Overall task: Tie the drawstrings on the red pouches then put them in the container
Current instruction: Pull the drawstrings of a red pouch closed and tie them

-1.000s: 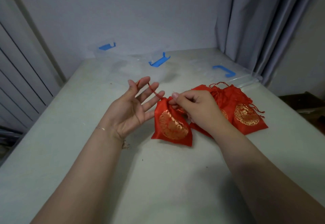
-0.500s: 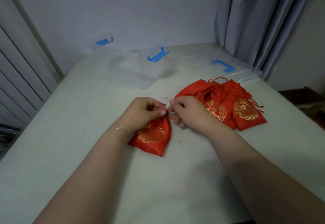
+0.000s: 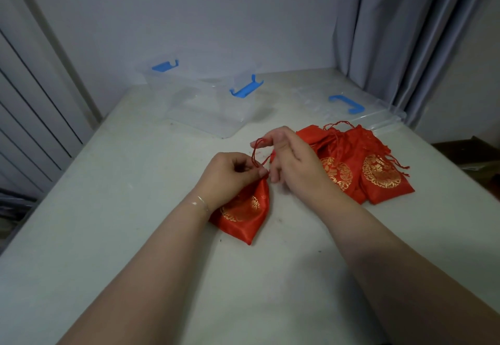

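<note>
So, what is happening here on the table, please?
A person is tying the drawstring of one red pouch. The left hand pinches the cord at the pouch's neck, and the right hand lifts a loop of it. More red pouches lie in a pile on the right. The clear container behind shows no pouch inside.

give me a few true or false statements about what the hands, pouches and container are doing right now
1. The left hand pinches the neck of the near red pouch. True.
2. The right hand holds a loop of red drawstring. True.
3. The near pouch already lies inside the clear container. False: it lies on the table, in front of the container.
4. The container's lid is clipped on. False: the lid lies apart, behind the pile of pouches.
5. The pile lies to the right of the hands. True.
</note>
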`<control>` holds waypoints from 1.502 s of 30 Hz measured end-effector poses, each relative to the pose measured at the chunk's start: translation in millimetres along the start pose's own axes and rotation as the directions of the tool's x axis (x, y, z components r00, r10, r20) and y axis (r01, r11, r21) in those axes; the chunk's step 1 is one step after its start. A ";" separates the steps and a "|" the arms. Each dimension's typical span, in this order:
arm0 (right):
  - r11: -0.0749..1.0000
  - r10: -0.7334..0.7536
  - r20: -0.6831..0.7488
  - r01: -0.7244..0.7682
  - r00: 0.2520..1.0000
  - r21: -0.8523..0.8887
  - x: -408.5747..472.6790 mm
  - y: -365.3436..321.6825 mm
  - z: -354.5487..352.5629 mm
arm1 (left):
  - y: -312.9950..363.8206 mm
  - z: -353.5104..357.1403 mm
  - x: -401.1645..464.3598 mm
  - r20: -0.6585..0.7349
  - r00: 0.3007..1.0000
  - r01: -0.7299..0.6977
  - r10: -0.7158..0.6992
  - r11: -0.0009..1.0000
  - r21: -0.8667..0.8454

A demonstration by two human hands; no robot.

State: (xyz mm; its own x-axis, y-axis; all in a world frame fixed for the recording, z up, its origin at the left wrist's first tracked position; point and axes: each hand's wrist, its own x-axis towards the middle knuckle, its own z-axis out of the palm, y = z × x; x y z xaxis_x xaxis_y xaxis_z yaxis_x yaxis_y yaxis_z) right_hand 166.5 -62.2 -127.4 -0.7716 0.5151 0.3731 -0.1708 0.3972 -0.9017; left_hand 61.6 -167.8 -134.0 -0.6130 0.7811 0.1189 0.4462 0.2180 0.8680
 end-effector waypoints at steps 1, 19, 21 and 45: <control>0.997 0.039 0.020 -0.038 0.999 -0.063 1.2 4.5 -2.7 | 0.4 -0.7 -0.3 0.004 1.000 -0.002 0.002 1.000 -0.025; 0.831 0.023 -0.035 -0.039 0.999 -0.555 4.3 4.1 -13.5 | 0.3 -6.3 -1.1 -0.019 0.972 0.190 -0.236 0.827 -0.529; 0.821 0.033 0.001 -0.026 0.999 -0.570 3.7 3.3 -16.1 | 1.3 -7.6 -1.4 -0.028 0.976 0.170 -0.217 0.833 -0.526; 0.956 0.271 0.011 -0.267 0.963 -0.117 4.3 5.8 -8.5 | -0.6 8.6 -2.4 -0.116 0.886 -0.355 0.449 0.818 0.452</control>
State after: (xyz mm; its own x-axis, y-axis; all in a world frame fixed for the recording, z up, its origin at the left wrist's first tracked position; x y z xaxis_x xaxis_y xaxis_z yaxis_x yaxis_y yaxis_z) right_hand 167.5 -51.2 -129.2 -0.7961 0.5946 0.1128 0.1145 0.3310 -0.9367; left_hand 68.4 -164.8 -138.9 -0.4185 0.7221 0.5508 0.8776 0.1653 0.4501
